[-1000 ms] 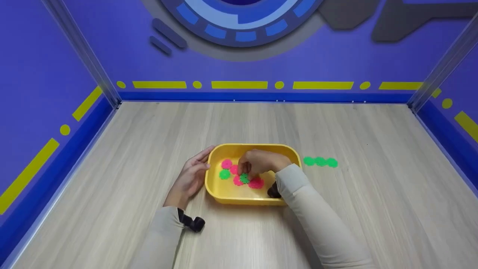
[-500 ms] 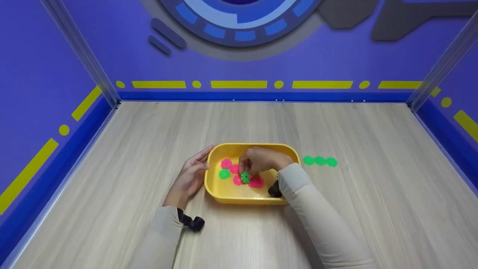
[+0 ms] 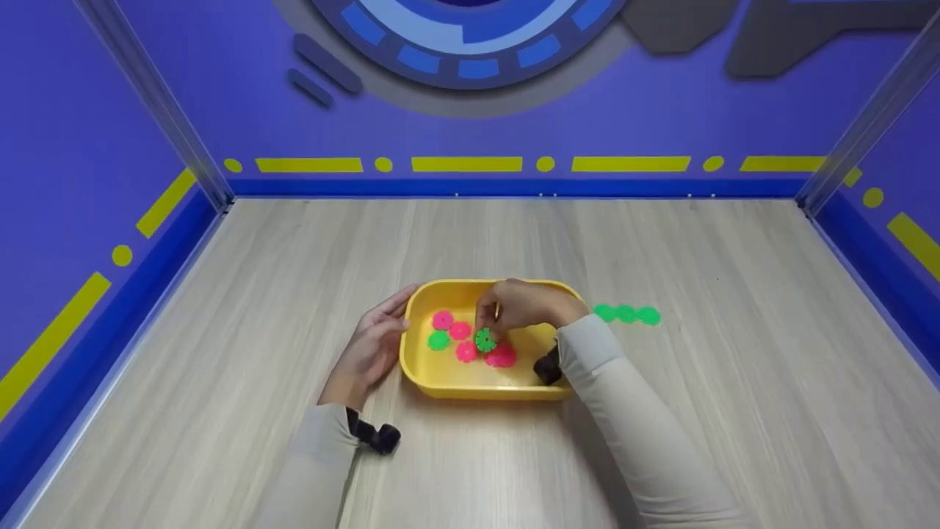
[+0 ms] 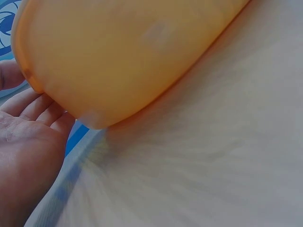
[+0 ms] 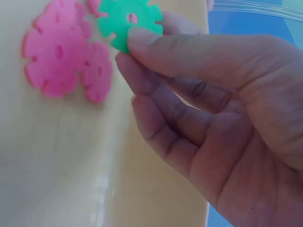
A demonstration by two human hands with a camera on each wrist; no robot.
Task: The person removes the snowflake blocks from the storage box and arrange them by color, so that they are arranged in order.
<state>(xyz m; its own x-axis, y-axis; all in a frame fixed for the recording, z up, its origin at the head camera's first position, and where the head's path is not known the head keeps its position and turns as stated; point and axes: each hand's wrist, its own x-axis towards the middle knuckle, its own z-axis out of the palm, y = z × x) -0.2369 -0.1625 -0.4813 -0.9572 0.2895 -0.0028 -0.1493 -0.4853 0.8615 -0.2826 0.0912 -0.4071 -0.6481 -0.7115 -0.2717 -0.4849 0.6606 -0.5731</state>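
The right hand (image 3: pixel 527 303) has shifted slightly rightward and up in the head view, carrying a pinched green disc (image 3: pixel 485 340) with it over the yellow tub (image 3: pixel 485 393). The disc has turned since half a second ago, its notched face now showing rounder and fuller to the head camera

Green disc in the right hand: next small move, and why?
I'd lift the green disc clear of the yellow tray, probably toward the three green discs: the right hand pinches it near the pink discs, and those three lie in a row on the table outside the tray's right side.
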